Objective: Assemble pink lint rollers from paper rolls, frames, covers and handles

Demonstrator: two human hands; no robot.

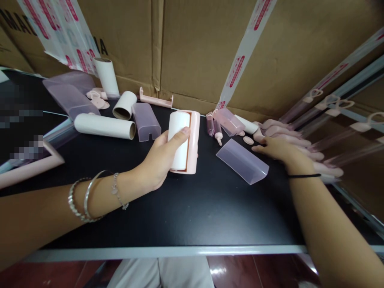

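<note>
While the view looks down on a black table (192,216), these lines run from left to right across the frame.

Upper left: two translucent lilac covers (70,94) lie beside white paper rolls (103,126) on cardboard cores, one standing upright; all matte and smooth.

Centre left: another lilac cover (146,121), a rounded trough shape, lies loose with no roll in it.

Left hand (160,160): fingers and thumb are clamped around a lint roller (184,140), a white paper roll seated in a pale pink plastic cradle, held just above the table at frame centre.

Progress: judging by this, one roll is already fitted in its pink holder, with no cover on it; several rolls and covers lie unassembled.

Centre right: small pink plastic parts (214,128) and a flat-sided clear lilac cover (241,161) lie on the table.

Right hand (277,150): fingers spread and flat, holding nothing, resting on a heap of pale pink handles (295,140) at the right edge.

Background: brown cardboard boxes (195,48) with printed tape.
</note>
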